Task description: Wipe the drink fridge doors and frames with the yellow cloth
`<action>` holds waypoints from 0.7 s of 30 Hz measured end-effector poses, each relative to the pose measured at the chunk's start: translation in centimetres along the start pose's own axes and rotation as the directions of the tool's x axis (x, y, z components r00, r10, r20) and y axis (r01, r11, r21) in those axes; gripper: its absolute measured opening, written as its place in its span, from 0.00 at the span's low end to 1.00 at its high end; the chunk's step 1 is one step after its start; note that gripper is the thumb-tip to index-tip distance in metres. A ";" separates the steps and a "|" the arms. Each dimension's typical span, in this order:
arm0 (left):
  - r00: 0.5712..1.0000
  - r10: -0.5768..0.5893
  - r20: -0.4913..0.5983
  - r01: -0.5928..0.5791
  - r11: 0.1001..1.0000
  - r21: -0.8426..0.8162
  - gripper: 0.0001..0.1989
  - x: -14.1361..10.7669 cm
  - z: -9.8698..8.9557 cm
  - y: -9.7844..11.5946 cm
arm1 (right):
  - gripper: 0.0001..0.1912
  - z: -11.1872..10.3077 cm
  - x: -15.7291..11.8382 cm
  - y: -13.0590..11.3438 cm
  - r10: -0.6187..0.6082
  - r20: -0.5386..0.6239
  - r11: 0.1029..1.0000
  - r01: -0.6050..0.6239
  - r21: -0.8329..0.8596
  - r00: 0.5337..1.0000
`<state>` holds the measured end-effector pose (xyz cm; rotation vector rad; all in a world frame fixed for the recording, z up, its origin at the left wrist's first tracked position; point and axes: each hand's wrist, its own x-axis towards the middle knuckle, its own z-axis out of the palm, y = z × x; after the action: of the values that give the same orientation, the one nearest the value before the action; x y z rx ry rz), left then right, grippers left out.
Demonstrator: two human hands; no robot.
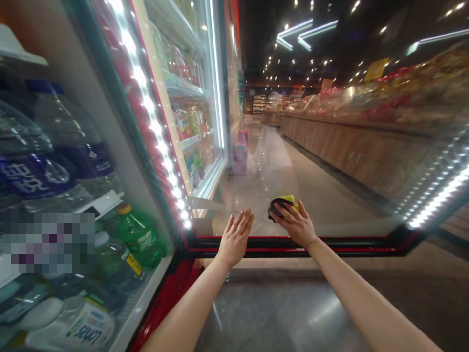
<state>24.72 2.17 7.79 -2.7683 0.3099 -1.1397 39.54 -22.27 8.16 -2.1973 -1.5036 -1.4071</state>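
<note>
A glass door [340,205] with a black and red bottom frame stands open across the view. Near its lower edge, my left hand [235,239] lies flat against the glass with its fingers stretched out, holding nothing. My right hand [296,222] has its fingers over a black and yellow pad [280,208], which it presses to the glass to the right of my left hand. The palm side of both hands is hidden.
On the left, an open cooler holds large water bottles [82,146], a green bottle [141,237] and a white-labelled bottle [88,325]. Bright light strips [146,102] line the frame. Beyond the glass are a wood-sided display counter [340,146] and another lit cooler [183,83].
</note>
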 end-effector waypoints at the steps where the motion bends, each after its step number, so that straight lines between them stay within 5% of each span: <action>1: 0.999 0.046 -0.010 -0.046 0.999 -0.009 0.41 0.9 0.0 0.3 | 0.29 -0.4 -0.7 0.7 0.036 -0.009 0.999 -0.036 -0.005 0.999; 8: 0.971 0.235 -0.048 -0.237 0.971 -0.043 0.40 6.8 1.5 3.6 | 0.29 -1.6 -4.7 3.8 -0.162 0.093 0.985 0.156 0.068 0.982; 13: 0.996 0.060 -0.070 -0.065 0.995 -0.073 0.44 8.3 3.5 7.2 | 0.34 -2.5 -6.6 7.3 0.200 0.014 0.978 -0.199 -0.068 0.980; 15: 0.997 0.005 -0.078 -0.012 0.995 -0.094 0.44 8.1 4.2 8.7 | 0.33 -2.4 -8.0 7.4 0.257 -0.010 0.961 -0.257 -0.099 0.966; 21: 0.983 0.157 -0.100 -0.166 0.982 -0.090 0.43 8.4 5.0 10.5 | 0.32 -3.1 -8.5 8.6 0.034 0.102 0.999 -0.030 -0.042 0.994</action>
<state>32.61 -9.80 7.84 -2.7169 0.6048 -1.2443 43.83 -33.92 6.72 -2.3407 -1.4771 -1.3452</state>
